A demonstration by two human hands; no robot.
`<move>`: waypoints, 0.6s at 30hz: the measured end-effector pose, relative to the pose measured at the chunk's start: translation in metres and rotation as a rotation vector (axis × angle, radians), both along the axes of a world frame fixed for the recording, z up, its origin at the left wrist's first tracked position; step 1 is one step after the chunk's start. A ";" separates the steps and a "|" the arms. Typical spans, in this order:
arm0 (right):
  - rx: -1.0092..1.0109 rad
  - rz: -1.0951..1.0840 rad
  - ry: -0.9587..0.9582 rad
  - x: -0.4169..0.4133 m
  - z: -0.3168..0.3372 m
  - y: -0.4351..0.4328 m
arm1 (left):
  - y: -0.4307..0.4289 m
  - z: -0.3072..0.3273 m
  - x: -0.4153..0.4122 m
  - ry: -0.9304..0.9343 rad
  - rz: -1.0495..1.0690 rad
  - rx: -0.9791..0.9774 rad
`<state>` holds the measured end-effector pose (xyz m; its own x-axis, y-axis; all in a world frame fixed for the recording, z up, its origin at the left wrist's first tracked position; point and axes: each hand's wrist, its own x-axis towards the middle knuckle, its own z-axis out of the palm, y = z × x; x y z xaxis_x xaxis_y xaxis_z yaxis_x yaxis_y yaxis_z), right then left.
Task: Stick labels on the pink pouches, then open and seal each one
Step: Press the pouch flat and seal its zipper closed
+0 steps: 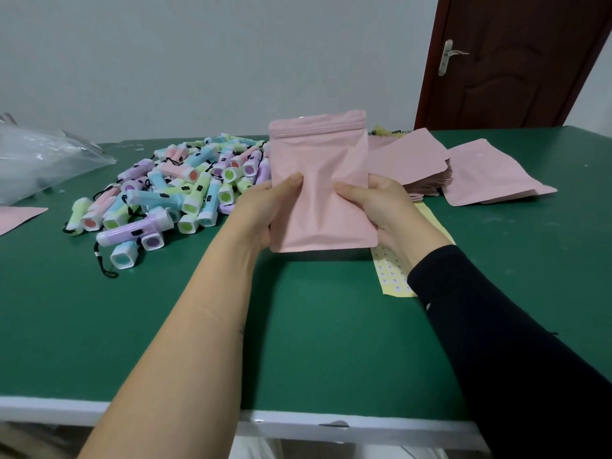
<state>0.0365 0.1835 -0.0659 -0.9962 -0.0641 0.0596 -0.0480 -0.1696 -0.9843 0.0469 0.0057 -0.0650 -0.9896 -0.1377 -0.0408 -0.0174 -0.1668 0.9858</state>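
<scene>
The left hand point(265, 207) pinches the left edge of an upright pink pouch point(319, 180), thumb on its front. The right hand point(381, 210) pinches its right edge likewise. A stack of pink pouches point(407, 160) lies right of the pouch. A yellow label sheet point(394, 273) lies under its lower right corner, and pastel flashlights point(178, 187) are heaped to its left.

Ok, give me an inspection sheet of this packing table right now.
Surface: green matte table top, white front edge.
Job's things: pink zip-top pouch held upright; stack of flat pink pouches at right; yellow sheet of small labels partly under right forearm.
Clutter: heap of pastel plastic torches; clear plastic bag.
Fingers: left hand and right hand grip the pouch's lower sides.
Cables: nothing seen.
Surroundings: pale wall, dark brown wooden door.
</scene>
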 end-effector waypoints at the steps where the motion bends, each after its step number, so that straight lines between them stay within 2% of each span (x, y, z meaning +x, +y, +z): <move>1: -0.016 -0.012 0.007 -0.001 -0.001 0.001 | 0.001 -0.001 0.000 -0.013 -0.002 -0.032; 7: -0.035 0.137 -0.097 0.001 -0.004 -0.001 | 0.004 -0.003 -0.003 -0.004 0.136 -0.033; 13: -0.225 -0.010 -0.102 -0.002 -0.003 0.002 | 0.005 -0.002 0.006 -0.040 -0.103 -0.106; 15: -0.252 0.017 -0.129 -0.005 -0.003 0.005 | 0.007 -0.002 0.006 -0.024 -0.070 -0.119; 18: -0.166 0.070 -0.133 -0.007 -0.005 0.003 | 0.006 0.000 0.007 -0.015 -0.005 -0.145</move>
<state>0.0296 0.1869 -0.0711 -0.9894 -0.1339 -0.0568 0.0984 -0.3286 -0.9393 0.0543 0.0122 -0.0649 -0.9898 -0.1380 -0.0360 -0.0332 -0.0226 0.9992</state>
